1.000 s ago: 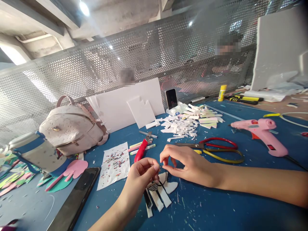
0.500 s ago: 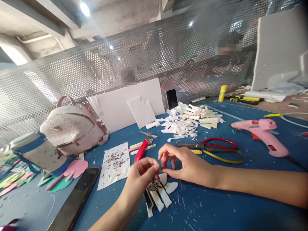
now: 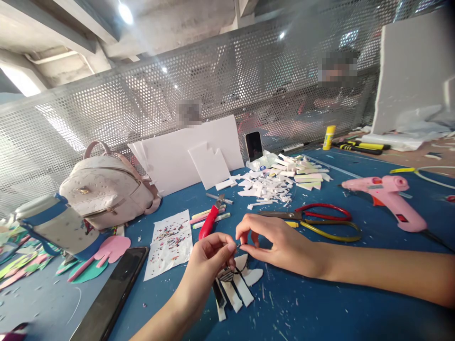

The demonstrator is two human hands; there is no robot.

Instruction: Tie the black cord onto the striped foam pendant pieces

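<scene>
My left hand is closed in a pinch on a small white foam piece with black stripes and white strips hanging below it, held just above the blue table. My right hand faces it from the right, thumb and forefinger pinched on a thin dark thread or wire that runs to the piece. The two hands almost touch at their fingertips. Red-handled pliers lie just behind my left hand.
Scissors with red and yellow handles, a pink glue gun and a heap of white foam scraps lie beyond my right hand. At left are a phone, speckled paper, a beige backpack and a bottle. Foam boards lean on the mesh fence.
My right hand's fingers shifted slightly at the pinch; otherwise both hands stay in place.
</scene>
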